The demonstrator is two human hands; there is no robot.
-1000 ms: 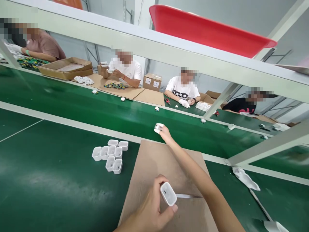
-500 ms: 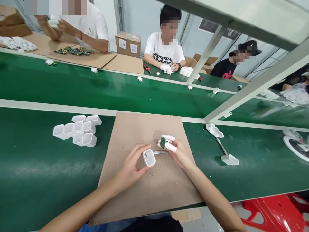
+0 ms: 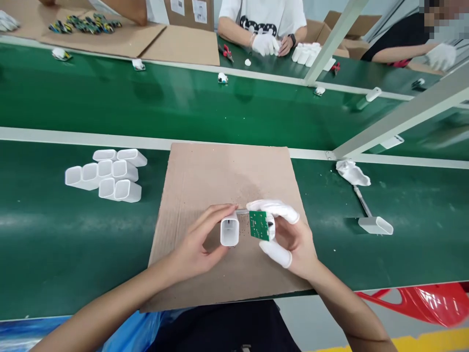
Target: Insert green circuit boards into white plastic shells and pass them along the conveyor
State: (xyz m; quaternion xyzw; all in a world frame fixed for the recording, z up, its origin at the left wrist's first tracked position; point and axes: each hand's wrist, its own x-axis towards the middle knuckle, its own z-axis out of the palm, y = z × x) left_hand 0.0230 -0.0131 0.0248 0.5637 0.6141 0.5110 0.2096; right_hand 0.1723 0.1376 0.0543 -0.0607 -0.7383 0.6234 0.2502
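The left hand (image 3: 198, 247) closes around a smooth white plastic shell (image 3: 229, 231), held over the cardboard sheet (image 3: 227, 171) on the green bench (image 3: 54, 234). The shell stands nearly upright, its rounded end with a small slot facing up (its length is mostly hidden). Just beside it, the right hand (image 3: 291, 237), with white covers on the fingertips, pinches a flat green circuit board (image 3: 259, 225), face upward. Its back side is hidden.

White casings (image 3: 106, 173) clustered left of cardboard mat (image 3: 205, 166); lone casing (image 3: 375, 225) right; green belt (image 3: 146, 102) beyond.
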